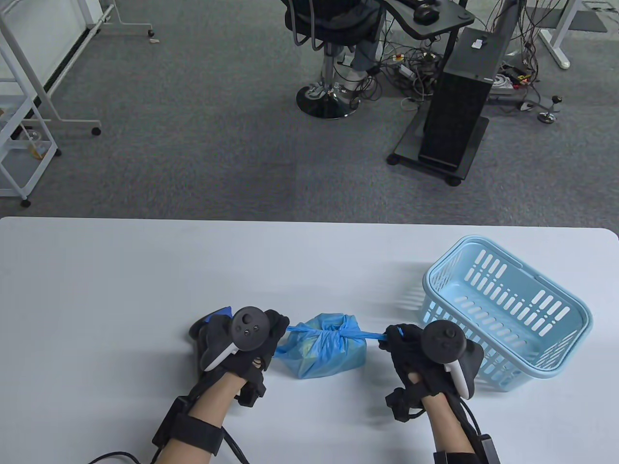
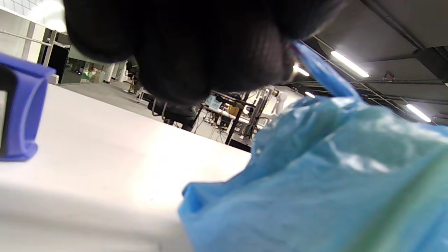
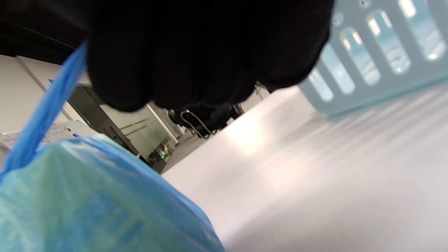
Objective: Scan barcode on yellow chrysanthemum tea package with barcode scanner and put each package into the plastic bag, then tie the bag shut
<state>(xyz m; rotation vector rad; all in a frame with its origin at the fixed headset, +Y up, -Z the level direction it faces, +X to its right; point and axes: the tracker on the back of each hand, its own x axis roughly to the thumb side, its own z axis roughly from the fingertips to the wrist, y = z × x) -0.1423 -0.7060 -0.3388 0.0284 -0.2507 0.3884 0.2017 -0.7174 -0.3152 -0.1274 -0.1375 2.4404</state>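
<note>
A filled blue plastic bag (image 1: 323,354) lies on the white table (image 1: 145,280) between my hands, its handles twisted into a knot (image 1: 333,334) on top. My left hand (image 1: 276,330) grips the left handle strip (image 1: 296,329), pulled taut to the left. My right hand (image 1: 394,338) grips the right handle strip (image 1: 370,334), pulled taut to the right. A yellowish package shows faintly through the bag (image 2: 350,189) (image 3: 80,199). The blue scanner (image 1: 217,314) lies under my left hand, and it shows as a blue block (image 2: 21,112) in the left wrist view.
A light blue slotted basket (image 1: 508,309) stands on the table just right of my right hand, close to the table's right edge. Beyond the far table edge is carpet with an office chair (image 1: 333,58) and a black computer stand (image 1: 459,96).
</note>
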